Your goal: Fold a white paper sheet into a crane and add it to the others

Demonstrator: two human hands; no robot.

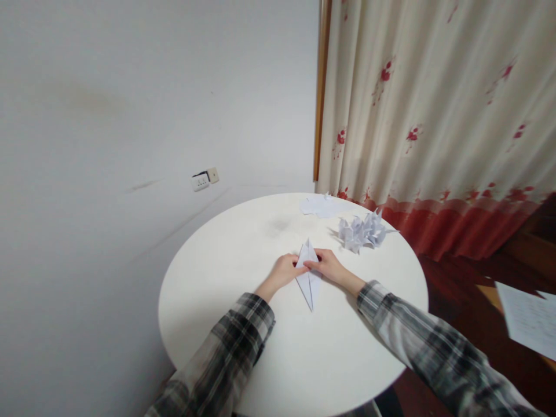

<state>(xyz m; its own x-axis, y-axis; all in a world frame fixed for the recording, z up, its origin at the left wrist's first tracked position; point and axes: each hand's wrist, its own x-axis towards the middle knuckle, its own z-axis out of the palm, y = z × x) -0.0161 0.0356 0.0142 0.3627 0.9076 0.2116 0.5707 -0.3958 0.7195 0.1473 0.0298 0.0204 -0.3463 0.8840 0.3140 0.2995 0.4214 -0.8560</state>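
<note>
A sheet of white paper folded into a long diamond (pixel 309 285) is held just above or on the white round table (pixel 208 278); I cannot tell which. One point of the diamond faces me and the other faces away. My left hand (pixel 285 270) grips its left edge, thumb on top and fingers behind. On the right edge my right hand (pixel 329 264) pinches it the same way. The two thumbs nearly meet over the middle. A crease runs down the centre of the lower half. The fingers beneath the paper are mostly hidden.
Several folded paper cranes (pixel 362 230) are heaped at the table's right rear. Flat white paper sheets (pixel 320 205) lie at the far edge. A wall with a socket (pixel 200 182) stands to the left, a flowered curtain (pixel 434 116) behind. Printed sheets (pixel 525 318) lie lower right.
</note>
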